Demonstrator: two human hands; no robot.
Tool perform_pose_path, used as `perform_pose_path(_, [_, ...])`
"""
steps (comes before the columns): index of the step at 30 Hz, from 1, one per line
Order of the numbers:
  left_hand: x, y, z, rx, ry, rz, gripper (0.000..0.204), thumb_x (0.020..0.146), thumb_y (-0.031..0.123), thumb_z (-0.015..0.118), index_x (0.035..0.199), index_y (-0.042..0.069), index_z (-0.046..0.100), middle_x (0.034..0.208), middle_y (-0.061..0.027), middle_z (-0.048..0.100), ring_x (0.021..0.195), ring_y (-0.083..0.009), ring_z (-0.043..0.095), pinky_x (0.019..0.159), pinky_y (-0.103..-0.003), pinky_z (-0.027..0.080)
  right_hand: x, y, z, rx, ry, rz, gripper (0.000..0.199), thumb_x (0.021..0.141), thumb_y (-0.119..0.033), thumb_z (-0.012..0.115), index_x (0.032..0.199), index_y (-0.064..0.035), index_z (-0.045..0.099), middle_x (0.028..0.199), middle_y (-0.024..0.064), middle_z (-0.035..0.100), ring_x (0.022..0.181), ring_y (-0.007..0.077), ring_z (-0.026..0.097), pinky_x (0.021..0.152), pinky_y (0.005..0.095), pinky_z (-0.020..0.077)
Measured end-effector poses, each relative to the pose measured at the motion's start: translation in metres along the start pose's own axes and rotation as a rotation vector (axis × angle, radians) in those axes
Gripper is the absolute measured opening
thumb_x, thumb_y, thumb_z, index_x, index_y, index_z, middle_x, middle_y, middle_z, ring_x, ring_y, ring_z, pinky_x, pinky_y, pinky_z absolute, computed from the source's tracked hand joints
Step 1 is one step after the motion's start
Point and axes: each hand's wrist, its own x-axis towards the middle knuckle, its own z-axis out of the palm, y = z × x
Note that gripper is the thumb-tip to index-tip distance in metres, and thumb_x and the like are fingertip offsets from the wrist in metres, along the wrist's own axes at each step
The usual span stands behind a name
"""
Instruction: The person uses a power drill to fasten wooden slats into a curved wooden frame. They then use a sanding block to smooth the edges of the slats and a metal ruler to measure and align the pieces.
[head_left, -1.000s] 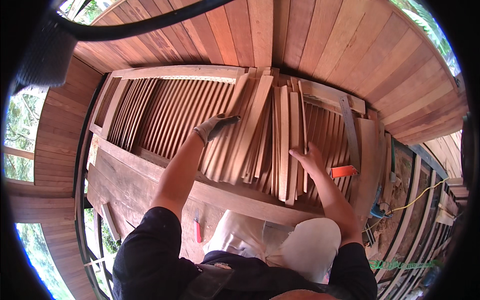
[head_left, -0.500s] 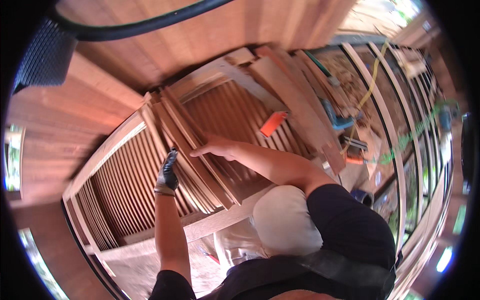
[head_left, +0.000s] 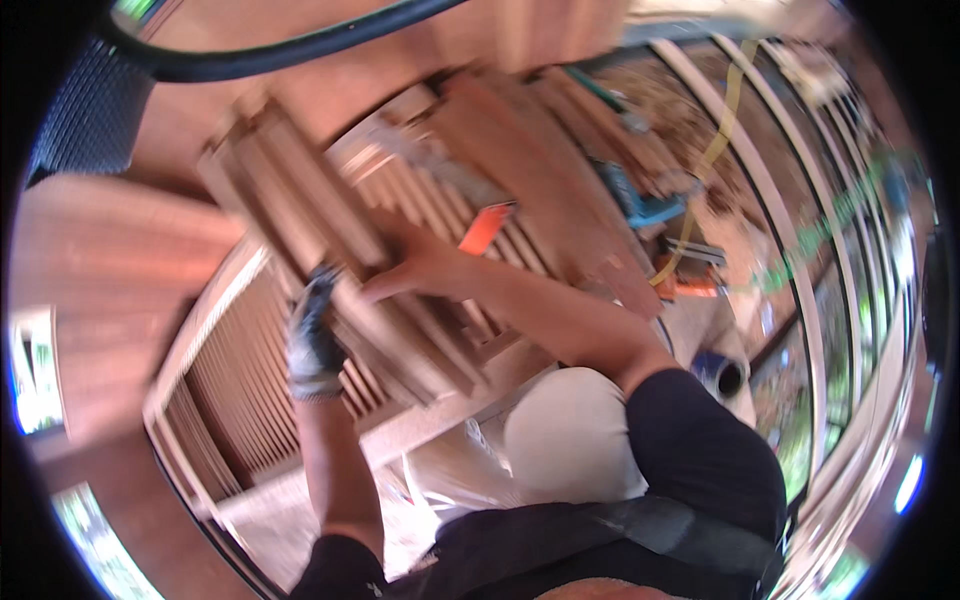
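Note:
A bundle of wooden slats point(head_left: 290, 205), blurred by motion, is gripped between my two hands, tilted over a slatted wooden panel point(head_left: 240, 355). My left hand point(head_left: 315, 335), in a dark and grey glove, closes on the bundle's left side. Bare, my right hand point(head_left: 415, 262) clasps the right side, its thumb lying across the slats and its other fingers mostly hidden. Right of the bundle, a square with an orange handle point(head_left: 487, 229) and a grey blade rests on the panel.
Wider boards point(head_left: 540, 180) lie beyond the square. A blue power tool point(head_left: 650, 205) and a yellow cord point(head_left: 715, 150) are farther right, beside wood shavings point(head_left: 670, 120). Pale rails point(head_left: 745, 150) run along the right. A black hose point(head_left: 290, 62) crosses the top.
Both hands have closed on the slats and lifted the bundle off the panel, its far end rising toward the upper left. The view has shifted slightly.

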Motion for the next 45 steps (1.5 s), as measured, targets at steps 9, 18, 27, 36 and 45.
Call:
perform_pose_path(9, [-0.073,-0.001,0.093,-0.528,-0.111,0.015,0.034,0.102,0.016,0.063,0.132,0.002,0.063,0.131,-0.0043,0.07,0.124,-0.013,0.062,0.12,-0.04,0.026,-0.085,0.007,-0.031,-0.063,0.094,0.111,0.08,0.072,-0.004,0.079,0.144,-0.0042,0.047,0.123,0.0053,0.063,0.109,0.0197,0.064,0.095,0.033,0.0533])
perform_pose_path(18, [-0.215,-0.051,0.099,-0.872,0.544,0.015,0.04,0.098,0.009,0.069,0.132,0.011,0.049,0.109,-0.0001,0.065,0.099,-0.0107,0.065,0.087,-0.028,0.056,-0.115,-0.009,0.041,-0.057,-0.568,0.196,0.102,0.062,-0.02,0.088,0.148,-0.001,0.039,0.134,0.0105,0.056,0.124,0.0212,0.054,0.108,0.0351,0.0431])
perform_pose_path(27, [-0.358,-0.166,0.067,-0.985,0.959,-0.088,0.062,0.103,0.057,0.05,0.147,0.014,0.047,0.142,-0.0096,0.058,0.128,-0.0263,0.059,0.108,-0.042,0.049,-0.162,0.106,0.16,-0.302,-1.114,0.266,0.107,0.064,-0.032,0.087,0.151,0.0014,0.035,0.141,0.0221,0.053,0.134,0.0332,0.05,0.116,0.0411,0.0373])
perform_pose_path(36, [-0.335,-0.326,0.054,-1.08,1.028,-0.39,0.071,0.096,0.067,0.053,0.148,0.019,0.045,0.139,-0.0063,0.057,0.123,-0.0262,0.057,0.105,-0.045,0.047,-0.168,0.254,0.152,-0.277,-1.175,0.543,0.099,0.072,-0.036,0.084,0.151,0.0024,0.038,0.142,0.0204,0.056,0.134,0.0297,0.053,0.115,0.0392,0.0393])
perform_pose_path(45, [-0.271,-0.316,0.065,-1.26,0.55,-0.464,0.09,0.09,0.073,0.052,0.157,0.016,0.037,0.159,-0.0075,0.042,0.144,-0.0307,0.04,0.121,-0.048,0.031,-0.175,0.234,0.112,-1.174,-0.838,0.168,0.09,0.078,-0.035,0.073,0.147,0.0097,0.039,0.15,0.0333,0.043,0.143,0.0424,0.041,0.119,0.0423,0.0336])
